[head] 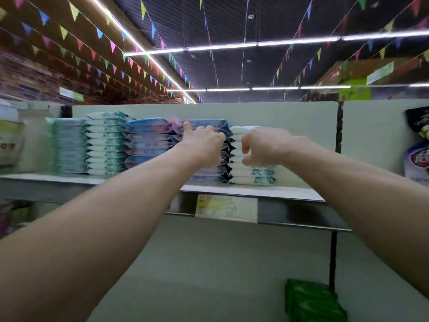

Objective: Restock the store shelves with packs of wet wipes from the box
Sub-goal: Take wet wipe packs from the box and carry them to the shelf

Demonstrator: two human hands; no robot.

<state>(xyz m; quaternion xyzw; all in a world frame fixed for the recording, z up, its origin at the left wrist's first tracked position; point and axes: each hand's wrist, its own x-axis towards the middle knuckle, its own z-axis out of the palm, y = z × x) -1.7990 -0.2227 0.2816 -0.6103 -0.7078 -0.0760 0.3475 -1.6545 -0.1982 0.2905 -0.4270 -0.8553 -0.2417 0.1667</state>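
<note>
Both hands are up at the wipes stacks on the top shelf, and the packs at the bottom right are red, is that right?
No, the head view shows those bottom-right packs are green, not red. The left hand and right hand are up at the wipes stacks on the top shelf.

The left hand (204, 145) and the right hand (267, 145) are both bare. The forearms (116, 228) behind them are bare too, uncovered as far back as one can see.

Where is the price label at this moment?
In the head view, the price label sits on the shelf's front edge, near centre, below the dark-blue stack and the white-teal stack.
</note>
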